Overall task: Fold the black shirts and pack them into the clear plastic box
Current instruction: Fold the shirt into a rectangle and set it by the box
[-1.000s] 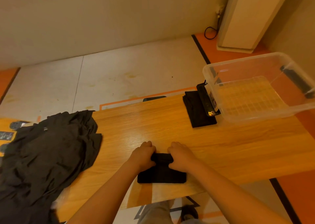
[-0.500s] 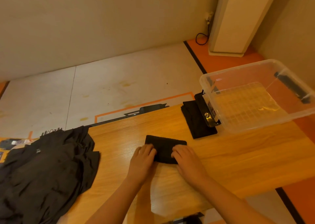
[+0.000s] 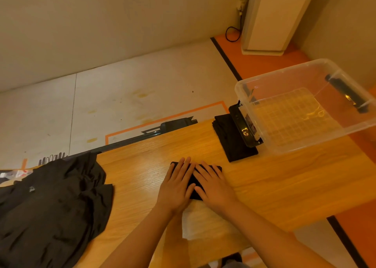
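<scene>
While the left hand [image 3: 175, 188] and right hand [image 3: 213, 188] are lying flat side by side, palms down, fingers straight and relaxed, they're pressing on a small folded black shirt [image 3: 192, 181] near the middle of the tabletop [image 3: 284, 182]. Neither of the hands is curling round anything; thumbs are nearly meeting over the cloth. Shirt corners are peeking out past the fingertips on the far L and R sides.

Further out, to the R and farther back, a second folded shirt [image 3: 234, 141] is lying flat, touching the clear plastic box [image 3: 317, 139]. Box's black latch [image 3: 243, 125] is resting over that shirt's edge. Box is sitting at the tabletop's far R corner, no cloth inside.

On the L end, a pile of unfolded black shirts [image 3: 50, 206] is lying rumpled, spilling over the tabletop edge.
</scene>
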